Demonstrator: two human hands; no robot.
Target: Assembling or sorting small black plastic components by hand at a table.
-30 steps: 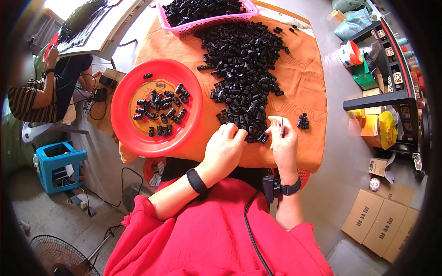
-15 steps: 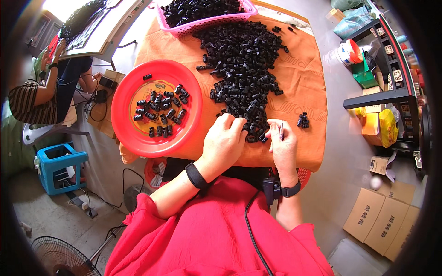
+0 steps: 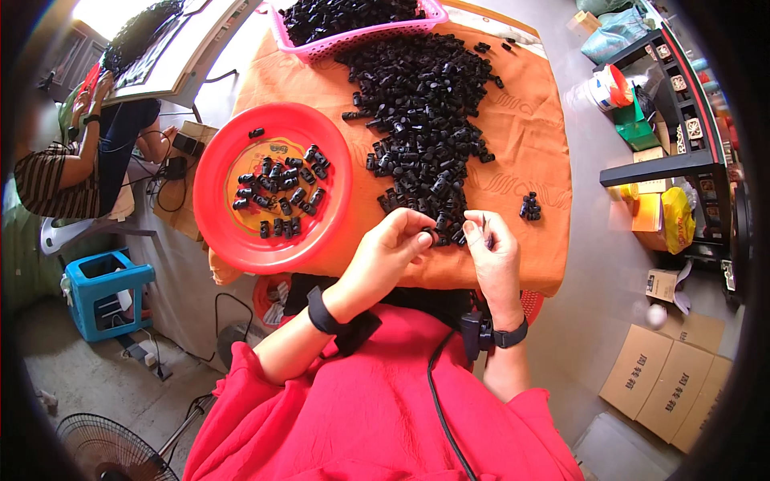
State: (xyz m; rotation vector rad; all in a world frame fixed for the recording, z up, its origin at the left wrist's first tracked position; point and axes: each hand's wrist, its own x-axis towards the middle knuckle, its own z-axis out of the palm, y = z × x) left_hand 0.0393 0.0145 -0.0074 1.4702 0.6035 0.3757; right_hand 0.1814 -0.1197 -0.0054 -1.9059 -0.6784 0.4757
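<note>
Near the table's front edge, my left hand (image 3: 395, 240) pinches a small black barrel-shaped plastic piece (image 3: 431, 235), partly hidden by the fingers. My right hand (image 3: 496, 255), just to its right, is closed around a thin, pointed tool (image 3: 489, 238) whose exact kind is too small to make out. Beyond both hands spreads a big heap of similar black pieces (image 3: 425, 120). To the left, a round red plastic tray (image 3: 215, 200) holds several of these pieces. A small cluster of black pieces (image 3: 530, 207) lies apart on the right.
An orange cloth (image 3: 525, 144) covers the table. At its far edge stands a pink basket (image 3: 353, 46) full of black pieces. A co-worker in a striped top (image 3: 48, 176) sits at the left. A blue stool (image 3: 108, 293), a fan (image 3: 108, 449) and cardboard boxes (image 3: 662, 385) surround the table.
My left hand has turned and drawn slightly nearer, so the black piece between its fingers shows. My right hand has shifted a little nearer, still with the tool.
</note>
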